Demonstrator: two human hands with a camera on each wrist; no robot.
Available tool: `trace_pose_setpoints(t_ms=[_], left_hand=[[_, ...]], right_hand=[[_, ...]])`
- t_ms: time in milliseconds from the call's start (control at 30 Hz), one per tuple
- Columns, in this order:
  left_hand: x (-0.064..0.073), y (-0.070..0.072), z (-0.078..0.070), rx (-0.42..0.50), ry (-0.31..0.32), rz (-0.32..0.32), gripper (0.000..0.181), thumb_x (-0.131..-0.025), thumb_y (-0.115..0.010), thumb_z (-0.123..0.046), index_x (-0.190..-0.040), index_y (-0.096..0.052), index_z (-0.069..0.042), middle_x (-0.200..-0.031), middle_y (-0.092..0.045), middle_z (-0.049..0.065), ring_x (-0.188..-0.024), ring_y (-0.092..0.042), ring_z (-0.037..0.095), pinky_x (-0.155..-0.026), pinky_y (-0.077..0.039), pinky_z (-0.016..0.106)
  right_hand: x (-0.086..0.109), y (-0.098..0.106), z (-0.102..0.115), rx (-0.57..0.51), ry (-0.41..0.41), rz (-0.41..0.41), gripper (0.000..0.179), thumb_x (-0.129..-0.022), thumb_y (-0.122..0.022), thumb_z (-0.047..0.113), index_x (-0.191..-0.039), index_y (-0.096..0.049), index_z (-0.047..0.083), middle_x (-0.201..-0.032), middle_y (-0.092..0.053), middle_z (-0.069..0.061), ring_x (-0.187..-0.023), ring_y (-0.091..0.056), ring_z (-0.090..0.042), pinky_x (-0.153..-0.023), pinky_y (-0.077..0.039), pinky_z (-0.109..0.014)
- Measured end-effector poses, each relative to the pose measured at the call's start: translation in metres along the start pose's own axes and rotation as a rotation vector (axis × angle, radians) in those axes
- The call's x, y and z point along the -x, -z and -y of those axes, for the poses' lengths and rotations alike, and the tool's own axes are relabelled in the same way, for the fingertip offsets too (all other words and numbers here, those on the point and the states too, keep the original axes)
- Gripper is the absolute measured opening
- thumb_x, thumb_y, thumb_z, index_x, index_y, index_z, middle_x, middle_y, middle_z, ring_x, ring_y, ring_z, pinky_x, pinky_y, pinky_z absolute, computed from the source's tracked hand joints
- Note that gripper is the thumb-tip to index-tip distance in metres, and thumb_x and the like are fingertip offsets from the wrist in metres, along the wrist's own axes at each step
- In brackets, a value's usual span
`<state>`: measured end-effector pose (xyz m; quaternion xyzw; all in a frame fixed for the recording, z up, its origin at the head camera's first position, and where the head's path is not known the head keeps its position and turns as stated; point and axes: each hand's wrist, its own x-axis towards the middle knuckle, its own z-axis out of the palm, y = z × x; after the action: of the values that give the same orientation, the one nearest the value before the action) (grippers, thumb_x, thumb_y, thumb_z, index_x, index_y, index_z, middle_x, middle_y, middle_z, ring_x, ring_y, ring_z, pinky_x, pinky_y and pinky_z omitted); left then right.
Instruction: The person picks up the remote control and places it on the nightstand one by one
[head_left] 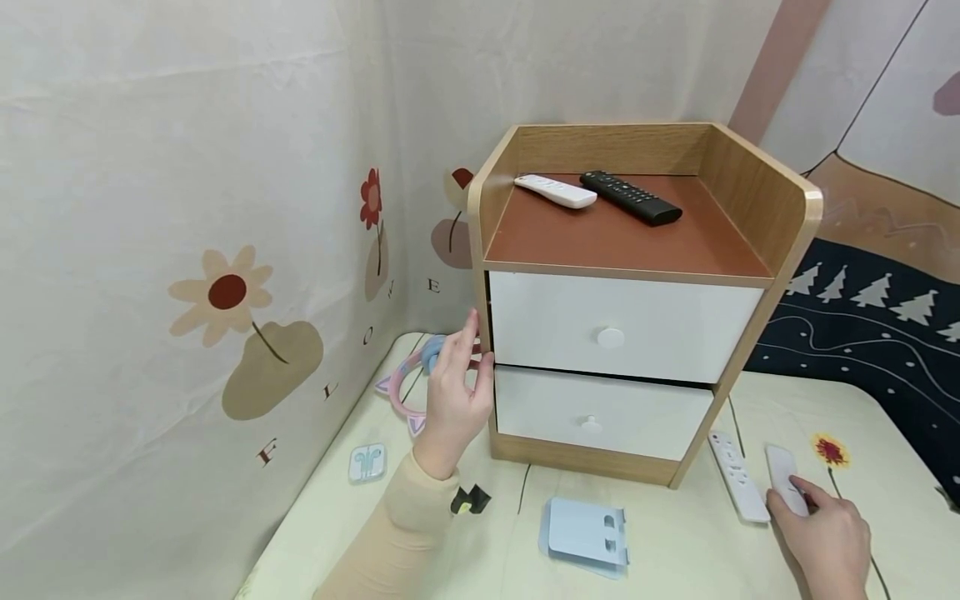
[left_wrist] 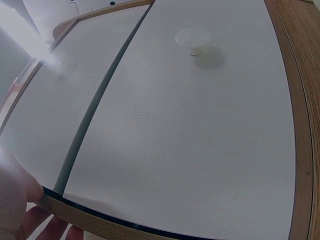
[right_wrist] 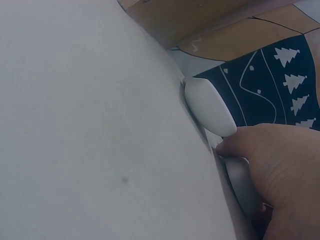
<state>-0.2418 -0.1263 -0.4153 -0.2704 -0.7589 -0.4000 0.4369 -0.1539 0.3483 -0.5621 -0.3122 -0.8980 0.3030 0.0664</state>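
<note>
A small wooden cabinet (head_left: 585, 462) with two white drawers stands on a pale floral cover. My left hand (head_left: 453, 404) is at its left edge, fingers along the outer side and thumb by the front edge; the left wrist view shows the thumb (left_wrist: 32, 190) at that edge. Both the upper drawer (head_left: 555, 325) and the lower drawer (head_left: 540, 408) are closed. To the right, my right hand (head_left: 825, 533) grips a slim, plain white remote-shaped piece (head_left: 782, 467) between thumb and fingers. Beside it lies a white piece with dark marks (head_left: 738, 483).
A white remote (head_left: 557, 192) and a black remote (head_left: 633, 198) lie on the cabinet top. A light blue folding stand (head_left: 587, 531), an earphone case (head_left: 367, 463), a black clip (head_left: 471, 499) and a pink cat-ear headband (head_left: 397, 396) lie around it. Fabric walls rise behind and left.
</note>
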Motion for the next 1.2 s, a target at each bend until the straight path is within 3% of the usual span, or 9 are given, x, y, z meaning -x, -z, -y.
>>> trace_pose_setpoints(t_ms=[400,633,733,833,933,1000,1067,1200], left_hand=[[0.0,0.003,0.001,-0.003,-0.008,0.0,0.067,-0.102,-0.066,0.006,-0.165,-0.044,0.002,-0.122,-0.066,0.025,-0.103,-0.073,0.034,-0.08,-0.07,0.033],[0.001,0.002,0.002,-0.002,-0.016,-0.006,0.067,-0.101,-0.066,0.008,-0.165,-0.044,0.003,-0.123,-0.066,0.026,-0.104,-0.073,0.034,-0.078,-0.07,0.034],[0.001,0.001,0.002,0.001,-0.016,-0.005,0.068,-0.101,-0.066,0.008,-0.165,-0.044,0.003,-0.124,-0.066,0.026,-0.104,-0.073,0.034,-0.079,-0.07,0.033],[0.002,0.0,0.001,0.003,-0.013,0.0,0.068,-0.101,-0.066,0.008,-0.165,-0.044,0.003,-0.124,-0.066,0.026,-0.104,-0.073,0.034,-0.08,-0.069,0.033],[0.001,0.001,0.0,0.003,-0.008,0.003,0.068,-0.101,-0.066,0.009,-0.165,-0.044,0.003,-0.125,-0.066,0.026,-0.104,-0.073,0.034,-0.08,-0.069,0.033],[0.001,0.001,-0.001,0.002,-0.004,0.004,0.068,-0.101,-0.066,0.008,-0.165,-0.044,0.003,-0.125,-0.066,0.025,-0.104,-0.073,0.033,-0.08,-0.07,0.034],[0.0,0.002,-0.002,0.0,-0.001,0.007,0.067,-0.102,-0.066,0.008,-0.165,-0.044,0.003,-0.125,-0.066,0.025,-0.104,-0.072,0.033,-0.08,-0.07,0.034],[0.0,0.002,-0.002,0.0,0.007,0.014,0.066,-0.103,-0.066,0.006,-0.165,-0.043,0.003,-0.124,-0.066,0.025,-0.104,-0.071,0.032,-0.081,-0.07,0.037]], right_hand=[[0.001,-0.001,0.002,-0.04,-0.034,-0.013,0.062,-0.102,-0.064,0.026,-0.155,-0.055,-0.005,-0.15,-0.051,-0.038,-0.135,-0.044,-0.054,-0.12,-0.039,-0.072],[0.005,0.006,0.01,-0.116,-0.041,-0.047,0.065,-0.101,-0.065,0.031,-0.156,-0.056,-0.002,-0.151,-0.052,-0.036,-0.135,-0.046,-0.052,-0.114,-0.043,-0.07],[0.008,0.015,0.019,-0.14,-0.035,-0.081,0.065,-0.1,-0.066,0.033,-0.156,-0.058,0.001,-0.149,-0.052,-0.035,-0.129,-0.05,-0.049,-0.098,-0.047,-0.057],[0.013,0.024,0.029,-0.161,-0.004,-0.12,0.064,-0.1,-0.067,0.035,-0.156,-0.06,0.005,-0.145,-0.054,-0.032,-0.118,-0.052,-0.043,-0.082,-0.04,-0.041],[0.019,0.036,0.043,-0.176,0.049,-0.17,0.061,-0.1,-0.069,0.035,-0.154,-0.063,0.006,-0.14,-0.055,-0.03,-0.108,-0.053,-0.036,-0.079,-0.035,-0.036],[0.024,0.043,0.052,-0.194,0.092,-0.225,0.057,-0.099,-0.071,0.033,-0.15,-0.067,0.007,-0.133,-0.058,-0.026,-0.099,-0.052,-0.019,-0.079,-0.034,-0.031],[0.029,0.051,0.061,-0.243,0.122,-0.281,0.054,-0.097,-0.074,0.03,-0.146,-0.07,0.007,-0.12,-0.06,-0.016,-0.089,-0.048,-0.001,-0.078,-0.034,-0.023],[0.04,0.066,0.08,-0.408,0.169,-0.381,0.048,-0.094,-0.078,0.025,-0.14,-0.077,0.012,-0.101,-0.053,0.021,-0.077,-0.04,0.02,-0.072,-0.031,0.003]])
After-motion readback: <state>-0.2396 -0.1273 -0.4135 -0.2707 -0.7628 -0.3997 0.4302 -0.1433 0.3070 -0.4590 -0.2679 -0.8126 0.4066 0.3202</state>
